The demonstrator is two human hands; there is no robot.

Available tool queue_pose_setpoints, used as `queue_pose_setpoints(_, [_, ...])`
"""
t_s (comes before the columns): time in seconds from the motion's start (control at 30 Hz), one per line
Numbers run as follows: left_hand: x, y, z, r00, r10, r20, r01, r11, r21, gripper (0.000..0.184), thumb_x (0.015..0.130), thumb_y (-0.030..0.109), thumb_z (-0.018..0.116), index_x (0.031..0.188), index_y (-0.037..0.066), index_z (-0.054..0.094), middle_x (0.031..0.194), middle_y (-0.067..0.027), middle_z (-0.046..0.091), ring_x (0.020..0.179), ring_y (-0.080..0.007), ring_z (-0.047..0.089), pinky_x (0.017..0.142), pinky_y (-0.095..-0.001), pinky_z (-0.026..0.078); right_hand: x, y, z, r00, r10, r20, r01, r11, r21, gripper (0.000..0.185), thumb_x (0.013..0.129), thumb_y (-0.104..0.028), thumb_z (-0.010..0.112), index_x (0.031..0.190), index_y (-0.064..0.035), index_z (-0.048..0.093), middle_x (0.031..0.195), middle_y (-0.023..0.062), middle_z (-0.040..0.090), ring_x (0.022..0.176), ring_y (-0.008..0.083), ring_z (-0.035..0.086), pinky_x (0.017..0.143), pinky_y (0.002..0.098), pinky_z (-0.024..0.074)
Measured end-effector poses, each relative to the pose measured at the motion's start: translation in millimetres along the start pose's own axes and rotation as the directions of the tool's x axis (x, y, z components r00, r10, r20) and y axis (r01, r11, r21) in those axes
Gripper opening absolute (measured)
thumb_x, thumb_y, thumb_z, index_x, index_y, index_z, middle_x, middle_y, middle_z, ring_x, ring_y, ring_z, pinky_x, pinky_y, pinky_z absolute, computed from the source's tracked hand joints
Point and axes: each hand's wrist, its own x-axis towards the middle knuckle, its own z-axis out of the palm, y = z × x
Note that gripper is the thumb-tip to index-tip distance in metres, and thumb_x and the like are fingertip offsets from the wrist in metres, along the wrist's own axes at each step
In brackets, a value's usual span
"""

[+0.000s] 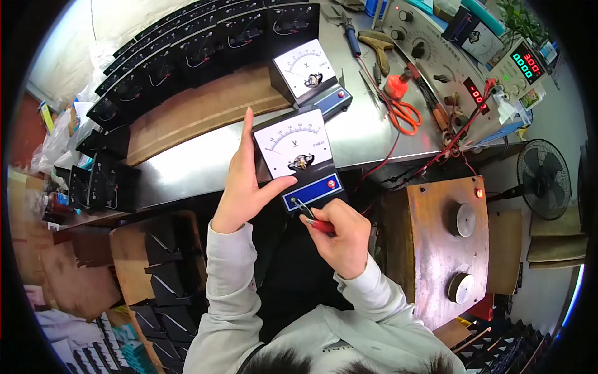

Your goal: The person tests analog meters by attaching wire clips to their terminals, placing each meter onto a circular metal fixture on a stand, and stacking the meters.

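Observation:
My left hand [242,177] grips a voltmeter [295,143] by its left side, thumb across the front below the dial. The meter has a white scale face marked V, a black case and a blue lower panel. A red terminal [331,184] sits at the panel's right. My right hand [342,237] is closed on red-handled pliers [321,225], whose metal tips touch the terminal post at the panel's left end. The exact contact is too small to make out. Just behind stands a second voltmeter [306,70] of the same kind, upright on the metal bench.
Rows of black meter cases [205,47] stand on the bench at back left, beside a wooden board [205,128]. Orange-handled scissors [405,117] and a red bottle [396,87] lie right. Behind them is a test instrument [439,62]. A wooden box with metal knobs [445,249] stands at right.

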Motion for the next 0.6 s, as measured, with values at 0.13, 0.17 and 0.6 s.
queue_pose_setpoints(0.13, [4.2, -5.2, -0.6, 0.995, 0.081, -0.06, -0.078, 0.995, 0.061, 0.121, 0.074, 0.009, 0.085, 0.163, 0.003, 0.002, 0.133, -0.0236, 0.061, 0.126, -0.0347, 0.059, 0.111, -0.0404, 0.04, 9.2, -5.7, 5.5, 0.999, 0.021, 0.039, -0.019, 0.999, -0.05, 0.026, 0.073, 0.001, 0.086, 0.082, -0.0007, 0.062, 0.074, 0.0078, 0.06, 0.061, 0.0216, 0.061, 0.057, 0.0294, 0.0477])
queue_pose_setpoints(0.17, [3.5, -6.5, -0.4, 0.995, 0.075, -0.066, -0.071, 0.996, 0.057, 0.121, 0.074, 0.009, 0.085, 0.163, 0.003, 0.002, 0.133, -0.0236, 0.061, 0.126, -0.0347, 0.059, 0.111, -0.0404, 0.04, 7.9, -8.3, 3.9, 0.999, 0.024, 0.049, -0.021, 0.998, -0.051, 0.026, 0.073, 0.001, 0.086, 0.082, -0.0007, 0.062, 0.074, 0.0078, 0.06, 0.061, 0.0216, 0.061, 0.057, 0.0294, 0.0477])
queue_pose_setpoints(0.6, [1.3, 3.0, 5.3, 0.999, 0.003, -0.053, -0.005, 0.999, -0.046, 0.115, 0.077, -0.006, 0.077, 0.164, 0.01, 0.003, 0.14, -0.0187, 0.053, 0.128, -0.0274, 0.056, 0.11, -0.0392, 0.042, 1.5, 23.3, -32.3, 0.973, 0.217, -0.077, -0.205, 0.968, 0.145, 0.02, 0.079, 0.005, 0.082, 0.089, 0.0014, 0.065, 0.086, 0.0088, 0.065, 0.072, 0.0138, 0.06, 0.059, 0.0236, 0.0465])
